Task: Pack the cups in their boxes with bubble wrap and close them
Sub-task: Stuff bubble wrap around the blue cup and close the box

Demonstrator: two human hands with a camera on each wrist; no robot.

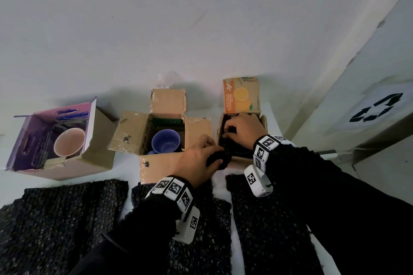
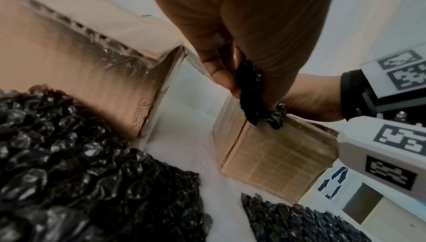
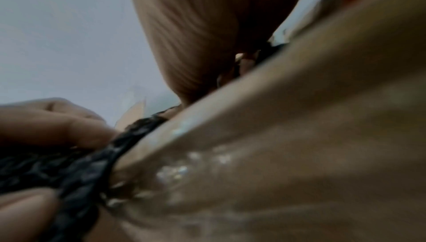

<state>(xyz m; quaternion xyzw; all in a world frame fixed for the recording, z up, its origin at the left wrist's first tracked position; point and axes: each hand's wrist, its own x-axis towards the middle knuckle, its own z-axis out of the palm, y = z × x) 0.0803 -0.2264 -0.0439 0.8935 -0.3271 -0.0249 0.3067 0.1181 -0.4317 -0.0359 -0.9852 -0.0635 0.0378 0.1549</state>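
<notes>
Three open boxes stand in a row. The purple box point(image 1: 33, 140) holds a pale pink cup point(image 1: 69, 142). A blue cup point(image 1: 165, 142) sits in the middle cardboard box point(image 1: 131, 134). The right box point(image 1: 264, 123), with an orange flap point(image 1: 242, 96) standing up, is filled with black bubble wrap point(image 1: 225, 154). My left hand point(image 1: 214, 156) pinches that wrap point(image 2: 251, 85) at the box's front left corner. My right hand point(image 1: 230, 131) reaches into the box, its fingers curled onto the wrap. What lies under the wrap is hidden.
Three black bubble wrap sheets lie on the white table in front of the boxes: left point(image 1: 62, 219), middle point(image 1: 201, 236), right point(image 1: 268, 219). A white wall runs behind the boxes. A bin with a recycling sign point(image 1: 377, 109) stands at the right.
</notes>
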